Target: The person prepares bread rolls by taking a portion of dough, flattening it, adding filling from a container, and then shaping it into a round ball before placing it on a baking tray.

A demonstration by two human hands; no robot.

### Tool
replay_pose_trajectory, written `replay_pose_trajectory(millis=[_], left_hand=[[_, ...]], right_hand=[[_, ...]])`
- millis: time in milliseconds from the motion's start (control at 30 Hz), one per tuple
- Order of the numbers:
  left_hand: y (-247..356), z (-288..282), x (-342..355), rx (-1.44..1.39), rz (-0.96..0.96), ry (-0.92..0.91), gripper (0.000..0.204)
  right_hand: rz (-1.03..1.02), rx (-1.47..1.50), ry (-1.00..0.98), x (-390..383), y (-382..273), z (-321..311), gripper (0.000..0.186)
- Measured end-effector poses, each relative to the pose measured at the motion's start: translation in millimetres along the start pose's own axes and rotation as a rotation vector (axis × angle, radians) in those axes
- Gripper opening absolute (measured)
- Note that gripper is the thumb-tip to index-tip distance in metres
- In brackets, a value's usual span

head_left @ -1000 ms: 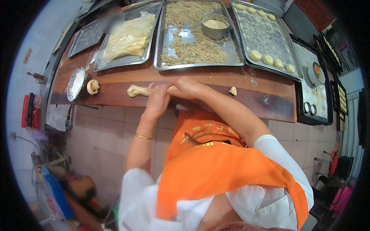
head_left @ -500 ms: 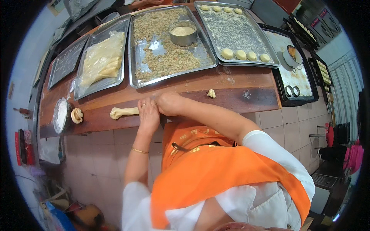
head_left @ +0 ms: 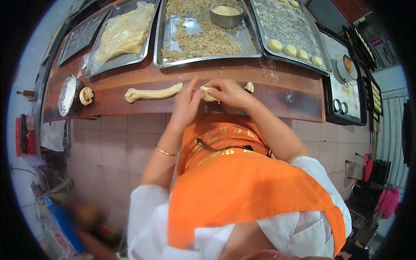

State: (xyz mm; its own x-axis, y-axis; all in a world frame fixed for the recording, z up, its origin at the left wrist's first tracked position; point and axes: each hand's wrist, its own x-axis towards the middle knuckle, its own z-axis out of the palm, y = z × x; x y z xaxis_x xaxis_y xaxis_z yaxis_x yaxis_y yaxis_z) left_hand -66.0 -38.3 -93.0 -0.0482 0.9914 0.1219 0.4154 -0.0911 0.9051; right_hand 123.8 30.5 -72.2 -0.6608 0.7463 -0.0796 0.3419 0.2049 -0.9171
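Observation:
My right hand [head_left: 226, 94] pinches a small piece of pale dough [head_left: 208, 92] at the middle of the table's near part. My left hand [head_left: 187, 100] is just left of that piece, fingers stretched upward, thumb against or beside it; I cannot tell which. A rope of dough [head_left: 151, 92] lies on the wooden table [head_left: 288, 73] to the left of my hands, and a small dough scrap [head_left: 249, 86] lies to the right. Further left stand a bowl of white powder [head_left: 67, 95] and a small brown-and-cream item [head_left: 86, 95] I cannot make out.
Along the back are an empty-looking tray [head_left: 82, 32], a tray of bagged dough sheets [head_left: 121, 39], a tray of crumbly mixture [head_left: 195, 43] with a metal ring, and a floured tray [head_left: 290, 24] with dough rounds. At right are a baking sheet [head_left: 344, 97], pot [head_left: 346, 71] and racked trays.
A short dough piece is now parted from the rope and held in my right fingers. My left fingers have lifted off the rope and stretched out. The camera view has shifted.

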Motion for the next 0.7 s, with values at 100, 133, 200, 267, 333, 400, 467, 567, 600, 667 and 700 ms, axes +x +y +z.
replay_pose_trajectory(millis=[100, 133, 200, 267, 333, 400, 467, 567, 600, 667, 700], left_hand=[[-24.2, 36.4, 7.2, -0.416, -0.095, -0.068, 0.034], [-22.1, 30.0, 7.2, -0.191, -0.269, -0.157, 0.028], [-13.8, 30.4, 8.0, 0.090, -0.080, -0.043, 0.022], [-15.9, 33.4, 8.3, 0.265, 0.050, 0.037, 0.018], [-17.1, 36.4, 12.3, 0.328, 0.134, 0.070, 0.016], [-15.5, 39.9, 8.8, 0.324, 0.114, 0.104, 0.016], [-13.8, 43.4, 8.9, 0.319, 0.108, 0.127, 0.016], [-12.8, 40.2, 5.0, 0.331, 0.087, 0.121, 0.016], [-10.7, 39.7, 3.6, 0.327, 0.062, 0.116, 0.016], [-13.0, 37.0, 1.8, 0.342, 0.075, 0.111, 0.017], [-16.1, 34.2, 1.2, 0.362, 0.112, 0.113, 0.017]], right_hand=[[-0.037, -0.428, 0.170, 0.1, 11.6, 11.1, 0.026], [-0.035, -0.696, 0.203, -6.8, 10.4, 9.1, 0.025], [-0.118, -0.814, 0.356, -23.3, 3.6, -10.4, 0.027], [-0.092, -0.919, 0.445, -42.4, 16.4, -27.8, 0.031], [0.036, -0.971, 0.418, -62.6, 33.0, -42.2, 0.032], [-0.034, -0.822, 0.404, -64.2, 50.7, -43.5, 0.032], [-0.109, -0.636, 0.391, -62.8, 61.3, -42.7, 0.030], [-0.257, -0.361, 0.345, -37.9, 25.5, -14.0, 0.027], [-0.329, -0.334, 0.308, -27.8, 17.0, -6.7, 0.026], [-0.423, -0.349, 0.209, -16.0, 20.0, -0.9, 0.027], [-0.448, -0.392, 0.145, -8.3, 23.2, 2.8, 0.029]])
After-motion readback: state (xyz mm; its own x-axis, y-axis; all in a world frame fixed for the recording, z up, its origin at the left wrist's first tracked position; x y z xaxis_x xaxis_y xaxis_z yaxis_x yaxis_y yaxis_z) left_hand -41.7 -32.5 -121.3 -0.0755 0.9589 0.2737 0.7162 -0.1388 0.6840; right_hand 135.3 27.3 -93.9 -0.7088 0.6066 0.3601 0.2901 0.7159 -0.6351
